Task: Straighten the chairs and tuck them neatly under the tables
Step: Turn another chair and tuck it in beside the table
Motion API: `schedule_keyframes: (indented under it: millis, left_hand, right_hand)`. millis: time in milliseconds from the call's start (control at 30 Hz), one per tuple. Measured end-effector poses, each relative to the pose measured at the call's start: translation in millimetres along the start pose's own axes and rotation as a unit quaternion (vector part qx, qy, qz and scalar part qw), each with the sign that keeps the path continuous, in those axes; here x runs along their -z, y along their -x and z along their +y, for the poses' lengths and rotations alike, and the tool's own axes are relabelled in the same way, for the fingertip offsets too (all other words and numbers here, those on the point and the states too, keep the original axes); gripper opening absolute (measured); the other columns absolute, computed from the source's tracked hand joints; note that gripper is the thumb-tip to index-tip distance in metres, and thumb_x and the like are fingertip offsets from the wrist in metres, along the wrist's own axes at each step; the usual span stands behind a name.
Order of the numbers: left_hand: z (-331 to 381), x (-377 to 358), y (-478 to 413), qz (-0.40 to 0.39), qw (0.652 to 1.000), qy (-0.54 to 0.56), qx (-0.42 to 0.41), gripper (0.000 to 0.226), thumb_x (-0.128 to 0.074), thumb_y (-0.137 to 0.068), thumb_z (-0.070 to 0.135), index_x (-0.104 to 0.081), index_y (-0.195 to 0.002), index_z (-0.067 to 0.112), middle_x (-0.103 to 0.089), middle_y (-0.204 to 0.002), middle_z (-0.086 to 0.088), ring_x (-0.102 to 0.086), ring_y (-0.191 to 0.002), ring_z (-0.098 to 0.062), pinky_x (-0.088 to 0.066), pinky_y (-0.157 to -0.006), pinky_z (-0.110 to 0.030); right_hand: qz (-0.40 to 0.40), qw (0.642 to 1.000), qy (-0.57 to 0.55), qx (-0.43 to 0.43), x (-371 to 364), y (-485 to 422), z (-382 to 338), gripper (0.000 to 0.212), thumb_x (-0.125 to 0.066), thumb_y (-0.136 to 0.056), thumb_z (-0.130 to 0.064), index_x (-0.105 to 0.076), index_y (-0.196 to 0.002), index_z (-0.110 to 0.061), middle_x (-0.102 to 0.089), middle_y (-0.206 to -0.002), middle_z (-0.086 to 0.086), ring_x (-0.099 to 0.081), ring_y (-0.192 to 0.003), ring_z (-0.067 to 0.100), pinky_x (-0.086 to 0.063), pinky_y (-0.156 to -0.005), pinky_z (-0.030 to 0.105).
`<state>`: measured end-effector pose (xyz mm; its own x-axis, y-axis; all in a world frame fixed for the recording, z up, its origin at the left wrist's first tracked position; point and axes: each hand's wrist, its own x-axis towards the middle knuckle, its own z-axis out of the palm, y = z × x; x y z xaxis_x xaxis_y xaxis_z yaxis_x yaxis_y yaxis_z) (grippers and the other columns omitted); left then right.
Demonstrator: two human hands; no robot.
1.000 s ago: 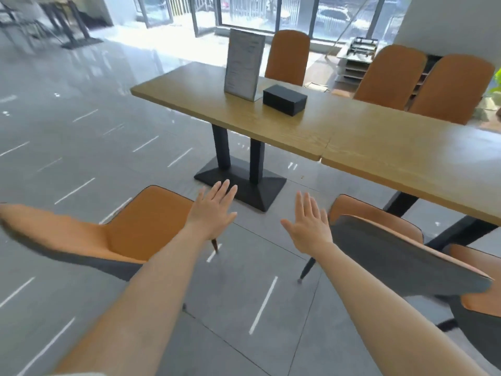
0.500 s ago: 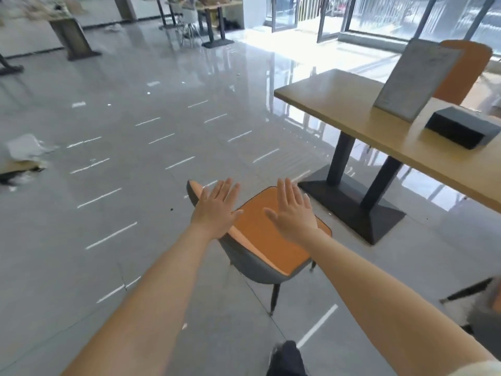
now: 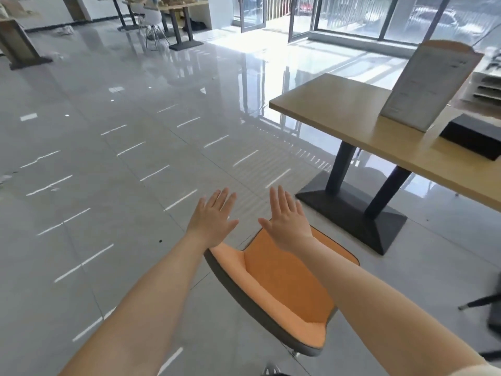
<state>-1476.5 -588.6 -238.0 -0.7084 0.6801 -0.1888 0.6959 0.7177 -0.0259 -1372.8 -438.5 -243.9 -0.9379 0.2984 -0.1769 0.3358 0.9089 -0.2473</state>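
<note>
Orange chair (image 3: 284,289) low beneath the right hand (image 3: 287,223), just right of the left hand (image 3: 214,221), standing apart from the table (image 3: 339,109) farther right. Both palms spread flat, holding nothing. Probably reaching; next, grip backrest, turn, slide under.

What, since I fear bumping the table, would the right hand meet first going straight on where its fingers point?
Probably nothing: the right hand points over glossy grey floor tiles, left of the wooden table's black pedestal base. Depth is unclear.
</note>
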Motion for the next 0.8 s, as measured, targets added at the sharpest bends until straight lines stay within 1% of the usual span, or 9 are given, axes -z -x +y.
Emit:
schedule_keyframes:
  millis: [167, 267, 333, 500, 600, 667, 700, 767, 800]
  left_hand:
    - [-25, -6, -30, -0.017, 0.996, -0.015, -0.089, 0.066, -0.025, -0.100, 0.044, 0.008, -0.149, 0.017, 0.008, -0.160, -0.006, 0.005, -0.148, -0.020, -0.002, -0.120, -0.043]
    - [-34, -7, -39, -0.023, 0.988, -0.018, -0.153, 0.066, -0.026, -0.100, 0.043, 0.008, -0.149, 0.016, 0.009, -0.160, -0.006, 0.005, -0.148, -0.021, -0.002, -0.120, -0.043]
    - [-36, -11, -36, -0.037, 0.977, -0.023, -0.206, 0.066, -0.026, -0.099, 0.044, 0.009, -0.149, 0.017, 0.009, -0.160, -0.006, 0.005, -0.148, -0.021, -0.001, -0.120, -0.043]
    - [-34, -29, -12, -0.068, 0.950, 0.009, -0.305, 0.073, -0.030, -0.096, 0.052, 0.008, -0.149, 0.020, 0.011, -0.160, -0.003, 0.008, -0.148, -0.020, 0.004, -0.120, -0.042]
    - [-31, -47, 5, -0.083, 0.930, 0.002, -0.358, 0.081, -0.034, -0.091, 0.061, 0.008, -0.149, 0.025, 0.011, -0.160, 0.000, 0.009, -0.148, -0.019, 0.005, -0.119, -0.042]
    - [-31, -57, 9, -0.090, 0.919, -0.017, -0.383, 0.089, -0.042, -0.085, 0.066, 0.008, -0.149, 0.027, 0.010, -0.160, 0.001, 0.008, -0.148, -0.020, 0.005, -0.119, -0.043]
    - [-32, -62, 10, -0.095, 0.914, -0.027, -0.394, 0.094, -0.049, -0.083, 0.064, 0.008, -0.149, 0.028, 0.009, -0.160, 0.001, 0.008, -0.148, -0.021, 0.005, -0.119, -0.044]
    - [-32, -70, 10, -0.103, 0.906, -0.051, -0.407, 0.101, -0.062, -0.080, 0.053, 0.007, -0.149, 0.029, 0.005, -0.160, -0.001, 0.006, -0.148, -0.022, 0.002, -0.120, -0.044]
    - [-32, -73, 9, -0.104, 0.907, -0.060, -0.404, 0.101, -0.065, -0.080, 0.048, 0.006, -0.149, 0.030, 0.003, -0.161, -0.002, 0.005, -0.148, -0.022, 0.001, -0.120, -0.045]
  right_hand:
    - [0.027, 0.996, -0.003, -0.081, -2, -9, -14, 0.071, -0.023, -0.100, -0.046, 0.022, -0.146, -0.015, 0.023, -0.157, 0.008, 0.019, -0.146, 0.024, 0.009, -0.118, 0.038]
    - [0.050, 0.987, -0.010, -0.155, -9, 1, -26, 0.070, -0.022, -0.100, -0.046, 0.020, -0.147, -0.014, 0.022, -0.157, 0.009, 0.016, -0.146, 0.024, 0.007, -0.119, 0.038]
    - [0.044, 0.975, -0.033, -0.215, -22, 17, -38, 0.071, -0.022, -0.100, -0.046, 0.020, -0.147, -0.014, 0.021, -0.157, 0.009, 0.016, -0.147, 0.024, 0.006, -0.119, 0.038]
    - [0.008, 0.947, -0.064, -0.313, -56, 62, -60, 0.075, -0.024, -0.098, -0.052, 0.020, -0.147, -0.016, 0.020, -0.158, 0.008, 0.012, -0.147, 0.025, 0.002, -0.120, 0.040]
    - [-0.017, 0.930, -0.092, -0.355, -73, 86, -71, 0.080, -0.027, -0.096, -0.056, 0.020, -0.147, -0.018, 0.016, -0.159, 0.007, 0.007, -0.148, 0.025, -0.003, -0.120, 0.041]
    - [-0.034, 0.921, -0.113, -0.370, -84, 99, -78, 0.081, -0.030, -0.094, -0.058, 0.017, -0.148, -0.019, 0.011, -0.160, 0.006, 0.004, -0.149, 0.024, -0.005, -0.121, 0.042]
    - [-0.045, 0.920, -0.117, -0.372, -89, 104, -80, 0.081, -0.030, -0.094, -0.059, 0.015, -0.149, -0.019, 0.007, -0.161, 0.006, 0.003, -0.149, 0.024, -0.006, -0.121, 0.042]
    - [-0.063, 0.920, -0.108, -0.371, -98, 113, -83, 0.081, -0.032, -0.093, -0.060, 0.009, -0.150, -0.019, -0.002, -0.161, 0.006, -0.003, -0.149, 0.023, -0.008, -0.120, 0.042]
    - [-0.061, 0.922, -0.100, -0.370, -101, 116, -83, 0.080, -0.033, -0.093, -0.060, 0.005, -0.151, -0.019, -0.007, -0.161, 0.005, -0.007, -0.148, 0.024, -0.009, -0.120, 0.042]
